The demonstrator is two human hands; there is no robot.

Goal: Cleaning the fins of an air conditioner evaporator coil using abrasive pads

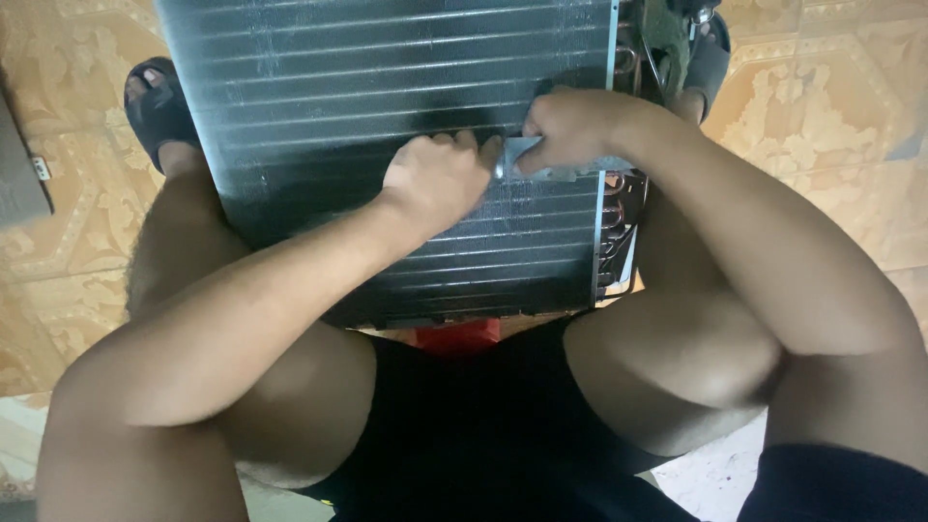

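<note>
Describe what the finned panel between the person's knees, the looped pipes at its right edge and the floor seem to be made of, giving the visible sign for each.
Finned panel: probably thin aluminium, dull grey; fine close-set ridges crossed by pale bands.
Looped pipes: likely copper; reddish-brown sheen on bent tube ends.
Floor: seemingly glazed ceramic tile; glossy beige surface with printed leaf pattern and straight joints.

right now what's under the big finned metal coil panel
Below the dark finned metal coil panel, a red object peeks out at its near edge, on the patterned tan floor tiles. The rest underneath is covered.
</note>
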